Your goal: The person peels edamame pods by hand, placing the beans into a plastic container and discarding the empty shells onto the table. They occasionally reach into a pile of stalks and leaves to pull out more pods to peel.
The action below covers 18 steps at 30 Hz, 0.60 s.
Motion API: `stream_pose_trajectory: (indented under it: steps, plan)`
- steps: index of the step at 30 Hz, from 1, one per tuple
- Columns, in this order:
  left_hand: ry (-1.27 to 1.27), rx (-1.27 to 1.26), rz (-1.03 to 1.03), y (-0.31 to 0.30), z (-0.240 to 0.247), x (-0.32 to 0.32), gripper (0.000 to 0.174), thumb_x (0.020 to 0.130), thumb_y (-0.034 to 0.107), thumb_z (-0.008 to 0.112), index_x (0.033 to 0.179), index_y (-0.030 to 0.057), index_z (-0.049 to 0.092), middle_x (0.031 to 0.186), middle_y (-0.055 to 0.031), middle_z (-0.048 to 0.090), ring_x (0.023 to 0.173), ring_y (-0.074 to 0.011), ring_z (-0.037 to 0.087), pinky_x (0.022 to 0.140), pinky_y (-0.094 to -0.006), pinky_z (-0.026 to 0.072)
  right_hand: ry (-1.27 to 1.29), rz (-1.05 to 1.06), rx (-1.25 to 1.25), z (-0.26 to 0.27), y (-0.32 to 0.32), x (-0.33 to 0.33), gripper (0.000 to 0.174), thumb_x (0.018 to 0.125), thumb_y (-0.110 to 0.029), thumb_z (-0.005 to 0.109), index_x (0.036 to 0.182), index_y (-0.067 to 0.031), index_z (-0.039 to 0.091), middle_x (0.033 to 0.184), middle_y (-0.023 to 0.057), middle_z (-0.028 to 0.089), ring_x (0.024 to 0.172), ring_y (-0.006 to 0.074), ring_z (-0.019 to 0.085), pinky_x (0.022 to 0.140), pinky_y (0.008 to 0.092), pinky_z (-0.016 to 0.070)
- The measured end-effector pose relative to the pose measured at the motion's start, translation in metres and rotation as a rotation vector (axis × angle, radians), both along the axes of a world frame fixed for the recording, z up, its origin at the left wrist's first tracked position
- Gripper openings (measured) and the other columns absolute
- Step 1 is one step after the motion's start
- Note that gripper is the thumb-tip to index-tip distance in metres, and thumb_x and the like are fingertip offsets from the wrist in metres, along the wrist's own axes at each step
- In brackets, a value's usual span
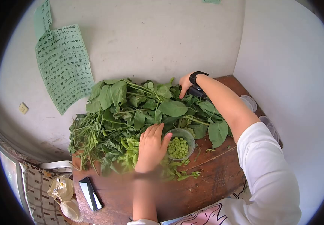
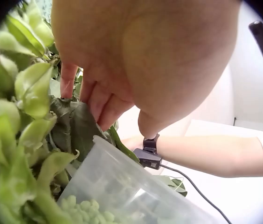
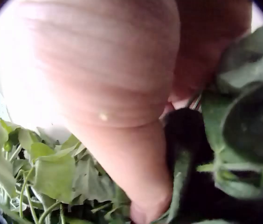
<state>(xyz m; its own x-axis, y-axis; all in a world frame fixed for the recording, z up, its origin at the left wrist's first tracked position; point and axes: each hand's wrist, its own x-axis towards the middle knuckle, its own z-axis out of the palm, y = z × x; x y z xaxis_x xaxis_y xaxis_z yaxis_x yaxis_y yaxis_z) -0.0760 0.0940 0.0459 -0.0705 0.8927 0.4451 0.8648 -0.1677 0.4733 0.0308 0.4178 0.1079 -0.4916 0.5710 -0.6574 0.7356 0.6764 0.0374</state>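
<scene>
My left hand (image 1: 152, 147) reaches over the front of a heap of leafy bean plants (image 1: 173, 108), its fingers extended against dark leaves (image 2: 78, 128) and its thumb apart. Close beside its thumb stands a clear plastic tub (image 1: 193, 144) holding shelled green beans (image 1: 178, 147). Green pods (image 1: 130, 152) lie to the left of this hand. My right hand (image 1: 185, 83) is at the back of the heap, its thumb (image 3: 143, 186) pointing down among the leaves. Leaves and shadow hide most of its fingers, so I cannot tell whether they grip a stalk.
Loose pods and scraps (image 1: 184, 174) lie in front of the tub on the wooden table (image 1: 214, 176). A phone (image 1: 90, 194) lies near the left edge. Clear plastic containers (image 1: 249, 102) stand at the right edge. A wall (image 1: 162, 41) rises right behind the heap.
</scene>
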Motion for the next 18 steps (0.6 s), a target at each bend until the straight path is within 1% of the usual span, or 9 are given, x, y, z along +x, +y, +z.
stream_pose_trajectory:
  steps: [1,2,3,5,6,7,9,11,18]
  plan:
    - [0.004,0.012,0.001,-0.001,0.001,0.000,0.046,0.095,0.033,0.057,0.122,-0.0043,0.059,0.121,-0.0222,0.061,0.119,-0.0371,0.053,0.101,-0.0448,0.0393,-0.031,0.052,0.025,0.001,-0.005,-0.001,0.078,0.069,-0.058,0.077,0.117,0.0028,0.064,0.107,0.0181,0.069,0.093,0.0269,0.067,0.074,0.0376,0.0533]
    - [0.001,0.012,0.001,-0.001,0.001,0.000,0.046,0.095,0.033,0.057,0.122,-0.0043,0.059,0.121,-0.0222,0.061,0.119,-0.0371,0.053,0.101,-0.0448,0.0393,0.095,0.088,0.110,-0.001,-0.013,-0.001,0.055,0.072,-0.044,0.079,0.095,0.0055,0.069,0.086,0.0162,0.070,0.077,0.0280,0.067,0.065,0.0415,0.0518]
    - [0.008,0.022,0.001,-0.001,0.002,0.000,0.046,0.095,0.032,0.057,0.122,-0.0040,0.059,0.122,-0.0220,0.060,0.119,-0.0370,0.053,0.101,-0.0447,0.0391,0.092,0.088,0.111,-0.004,-0.012,-0.001,0.055,0.072,-0.044,0.079,0.095,0.0055,0.069,0.086,0.0162,0.070,0.077,0.0280,0.067,0.065,0.0415,0.0518]
    - [0.011,0.035,0.004,-0.002,0.005,0.000,0.045,0.094,0.032,0.057,0.122,-0.0037,0.058,0.123,-0.0218,0.060,0.119,-0.0370,0.052,0.101,-0.0446,0.0388,0.381,0.157,0.299,-0.007,-0.010,-0.002,0.042,0.075,-0.028,0.080,0.098,0.0055,0.069,0.091,0.0195,0.068,0.081,0.0299,0.067,0.070,0.0449,0.0522]
    - [0.007,0.031,0.010,-0.002,0.008,0.000,0.045,0.094,0.032,0.058,0.123,-0.0033,0.058,0.124,-0.0212,0.060,0.120,-0.0365,0.052,0.102,-0.0445,0.0384,0.340,0.093,0.343,0.012,-0.030,-0.005,0.022,0.076,-0.008,0.074,0.092,0.0058,0.068,0.089,0.0229,0.067,0.081,0.0355,0.067,0.071,0.0464,0.0541]
    - [0.004,0.024,0.015,-0.003,0.009,0.001,0.046,0.094,0.032,0.058,0.124,-0.0029,0.058,0.125,-0.0206,0.059,0.121,-0.0361,0.051,0.102,-0.0445,0.0380,0.336,0.094,0.342,0.018,-0.037,-0.004,0.022,0.076,-0.008,0.074,0.092,0.0058,0.068,0.089,0.0229,0.067,0.081,0.0355,0.067,0.071,0.0464,0.0541]
    - [0.015,0.043,0.025,-0.003,0.010,0.000,0.046,0.094,0.032,0.059,0.124,-0.0026,0.057,0.126,-0.0199,0.059,0.122,-0.0355,0.050,0.102,-0.0444,0.0377,0.544,0.167,0.644,0.021,-0.045,-0.003,0.008,0.074,0.000,0.066,0.081,0.0045,0.066,0.086,0.0236,0.066,0.081,0.0398,0.066,0.068,0.0461,0.0544]
    - [0.029,0.066,0.036,-0.003,0.010,-0.001,0.047,0.093,0.032,0.060,0.125,-0.0022,0.057,0.127,-0.0192,0.059,0.123,-0.0349,0.050,0.103,-0.0444,0.0374,0.619,0.209,0.712,0.022,-0.045,-0.006,0.005,0.072,0.006,0.060,0.074,0.0031,0.064,0.082,0.0232,0.065,0.081,0.0415,0.065,0.068,0.0477,0.0541]
    - [-0.010,0.074,0.064,-0.006,0.010,-0.005,0.048,0.090,0.034,0.064,0.122,-0.0016,0.058,0.126,-0.0204,0.059,0.123,-0.0350,0.050,0.103,-0.0443,0.0370,0.778,0.323,0.916,0.032,-0.034,-0.015,0.010,0.075,0.006,0.059,0.082,0.0021,0.065,0.090,0.0215,0.062,0.084,0.0399,0.064,0.074,0.0473,0.0543]
